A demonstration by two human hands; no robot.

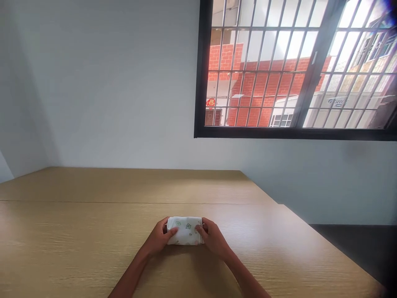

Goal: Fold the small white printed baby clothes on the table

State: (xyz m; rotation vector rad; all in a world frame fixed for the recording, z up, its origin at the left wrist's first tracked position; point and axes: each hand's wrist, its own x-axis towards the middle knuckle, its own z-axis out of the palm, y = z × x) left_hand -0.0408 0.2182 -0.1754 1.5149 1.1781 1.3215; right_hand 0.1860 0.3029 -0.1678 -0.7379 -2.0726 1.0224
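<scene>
Thumbs [172,232] lie on top of the printed cloth [185,232], which seems folded. From my remote view, the left hand [159,236] pinches its left end and the right hand [214,236] its right, probably to keep the folds even. Under the cloth spreads the table [93,236]; whether they touch, I can't tell. Beyond the cloth stands the wall [124,91]; above and right of it, the barred window [297,66].

We see a dark-framed window [312,78] with metal bars [247,71], red brickwork [265,89] outside, a plain pale wall [124,82], and a wood-grained counter [93,236] crossed by a thin seam [93,202].
</scene>
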